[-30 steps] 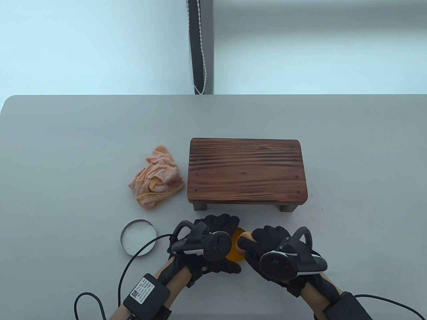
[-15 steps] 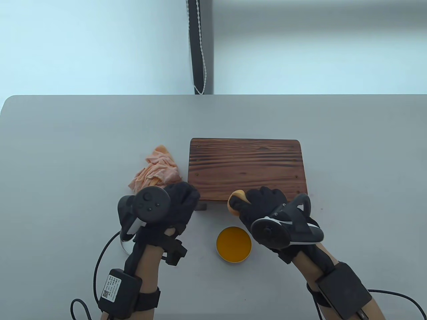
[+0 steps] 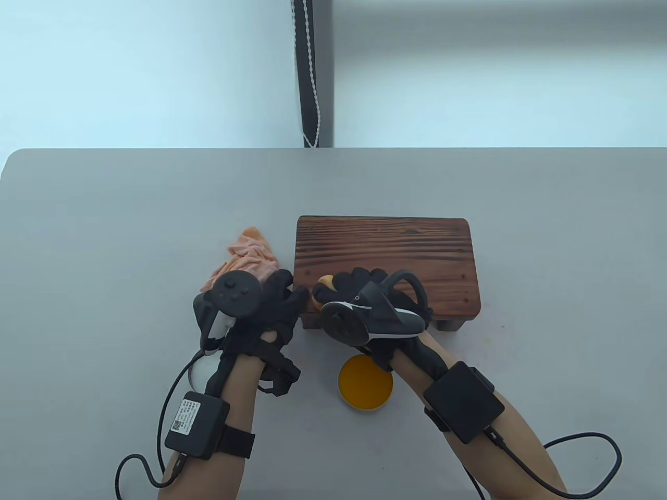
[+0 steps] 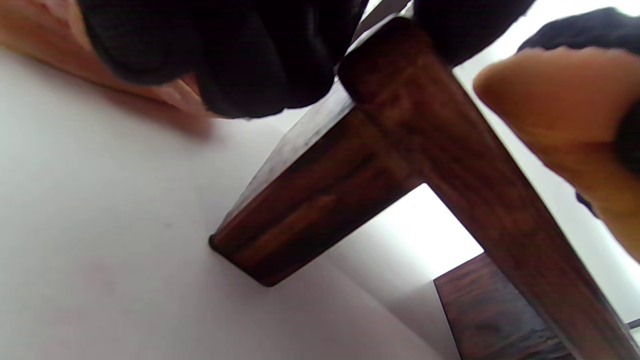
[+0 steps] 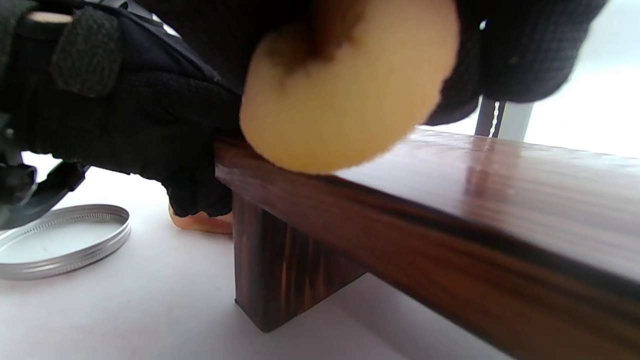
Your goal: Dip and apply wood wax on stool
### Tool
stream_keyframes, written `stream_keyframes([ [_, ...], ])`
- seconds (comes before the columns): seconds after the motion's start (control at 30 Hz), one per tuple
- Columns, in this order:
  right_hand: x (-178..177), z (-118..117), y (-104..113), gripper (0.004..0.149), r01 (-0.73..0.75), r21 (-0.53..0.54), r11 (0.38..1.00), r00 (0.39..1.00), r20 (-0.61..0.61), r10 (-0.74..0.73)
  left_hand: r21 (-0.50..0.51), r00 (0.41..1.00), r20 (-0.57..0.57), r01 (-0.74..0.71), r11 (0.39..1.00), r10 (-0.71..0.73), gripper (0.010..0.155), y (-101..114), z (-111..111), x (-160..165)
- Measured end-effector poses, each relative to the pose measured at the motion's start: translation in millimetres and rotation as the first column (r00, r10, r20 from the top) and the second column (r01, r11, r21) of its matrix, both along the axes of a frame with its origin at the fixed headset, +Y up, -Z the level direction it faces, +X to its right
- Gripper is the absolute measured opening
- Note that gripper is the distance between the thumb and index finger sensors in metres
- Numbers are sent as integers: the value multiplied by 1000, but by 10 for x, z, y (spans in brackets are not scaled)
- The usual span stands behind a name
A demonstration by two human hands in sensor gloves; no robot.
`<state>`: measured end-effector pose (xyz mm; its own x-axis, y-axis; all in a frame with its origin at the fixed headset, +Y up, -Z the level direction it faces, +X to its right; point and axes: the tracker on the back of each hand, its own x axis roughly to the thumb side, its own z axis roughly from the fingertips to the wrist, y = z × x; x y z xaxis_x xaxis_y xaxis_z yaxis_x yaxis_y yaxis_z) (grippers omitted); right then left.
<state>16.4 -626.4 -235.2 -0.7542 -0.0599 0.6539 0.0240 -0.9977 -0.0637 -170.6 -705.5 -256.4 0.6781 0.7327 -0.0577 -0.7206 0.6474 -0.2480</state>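
The dark wooden stool [image 3: 385, 255] stands mid-table. My right hand [image 3: 350, 287] holds a yellow sponge [image 3: 325, 283] and presses it on the stool top near its front left corner; the right wrist view shows the sponge [image 5: 350, 100] touching the top's edge [image 5: 500, 200]. My left hand [image 3: 284, 301] grips that same front left corner, its fingers [image 4: 250, 60] curled over the stool's end above the leg [image 4: 310, 195]. The open tin of orange wax [image 3: 366, 384] sits on the table in front of the stool, under my right forearm's edge.
A crumpled peach cloth [image 3: 251, 255] lies left of the stool, partly behind my left hand. The tin's metal lid [image 5: 60, 240] rests on the table near my left wrist, mostly hidden in the table view. Glove cables trail off the front edge.
My right hand lifted the sponge from the wax tin and carried it onto the stool's front left corner. My left hand left the tin and took hold of the stool's corner.
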Motion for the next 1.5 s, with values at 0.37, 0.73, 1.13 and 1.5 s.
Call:
stream_keyframes([
  [0.37, -125, -154, -65, 43, -110, 81, 991, 993, 45, 106, -21, 999, 15, -37, 999, 38, 82, -19, 1, 25],
  [0.73, -27, 104, -18, 43, -111, 44, 993, 994, 0, 111, -1, 1000, 19, -12, 1000, 12, 82, 2, 8, 61],
  [1.13, 54, 126, -4, 42, -141, 59, 988, 989, 54, 138, -11, 999, 8, -41, 999, 41, 82, -11, 4, 53],
  [1.5, 122, 6, -28, 41, -174, 100, 980, 977, 142, 159, -31, 998, 13, -61, 998, 62, 83, -12, -11, 28],
])
